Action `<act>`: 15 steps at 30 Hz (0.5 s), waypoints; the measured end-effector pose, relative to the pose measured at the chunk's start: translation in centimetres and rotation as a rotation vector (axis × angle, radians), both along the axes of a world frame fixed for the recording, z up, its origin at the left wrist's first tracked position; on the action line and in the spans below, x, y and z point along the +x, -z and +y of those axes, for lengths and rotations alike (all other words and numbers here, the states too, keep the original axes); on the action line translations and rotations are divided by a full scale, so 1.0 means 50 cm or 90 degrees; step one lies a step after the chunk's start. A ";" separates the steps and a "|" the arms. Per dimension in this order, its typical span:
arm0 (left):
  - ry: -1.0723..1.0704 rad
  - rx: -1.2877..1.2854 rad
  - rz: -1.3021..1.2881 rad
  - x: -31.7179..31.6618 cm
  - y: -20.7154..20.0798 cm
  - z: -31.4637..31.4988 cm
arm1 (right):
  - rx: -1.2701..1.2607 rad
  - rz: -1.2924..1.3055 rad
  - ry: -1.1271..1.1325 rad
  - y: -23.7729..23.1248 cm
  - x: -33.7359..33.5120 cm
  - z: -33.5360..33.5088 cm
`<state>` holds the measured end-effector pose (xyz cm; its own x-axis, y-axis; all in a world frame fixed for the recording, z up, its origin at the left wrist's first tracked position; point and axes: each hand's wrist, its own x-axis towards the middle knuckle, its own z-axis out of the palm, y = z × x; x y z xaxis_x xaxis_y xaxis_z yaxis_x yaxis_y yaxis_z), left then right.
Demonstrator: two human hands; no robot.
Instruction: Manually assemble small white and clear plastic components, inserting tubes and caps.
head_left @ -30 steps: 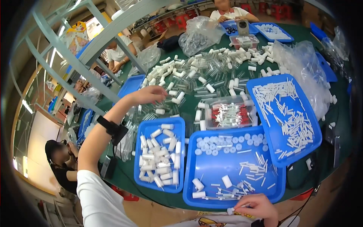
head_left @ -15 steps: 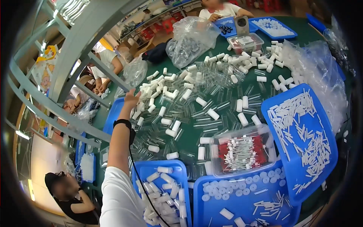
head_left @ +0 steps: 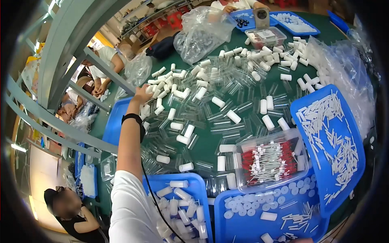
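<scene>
My left hand [head_left: 142, 94] reaches far out to the left edge of a heap of white cylinders [head_left: 201, 93]. Its fingers look bent and drawn together against the heap; whether a cylinder is between them is hidden. A dark band with a cable circles the wrist. Clear tubes [head_left: 239, 107] lie loose among the cylinders. Only a skin-coloured sliver at the bottom edge, apparently my right hand [head_left: 303, 240], shows near a blue tray [head_left: 221, 231] of white discs and thin sticks; its fingers are out of sight.
A blue tray [head_left: 198, 182] of capped tubes stands beside my left arm. A clear box [head_left: 239, 178] holds red-and-white sticks. On the right lies a tilted tray [head_left: 354, 129] of white sticks. A grey metal frame [head_left: 60, 77] rises at the left. Other people sit around the table.
My left hand has gone from spread fingers to a more gathered shape at the heap's edge. The view has shifted slightly. A skin-coloured sliver has appeared at the bottom edge.
</scene>
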<state>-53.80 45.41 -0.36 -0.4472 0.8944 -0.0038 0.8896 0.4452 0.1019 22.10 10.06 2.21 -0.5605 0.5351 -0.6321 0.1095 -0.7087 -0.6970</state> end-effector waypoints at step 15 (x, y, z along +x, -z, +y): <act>0.024 0.116 -0.052 -0.064 -0.015 -0.028 | 0.044 0.037 -0.021 -0.008 -0.004 0.007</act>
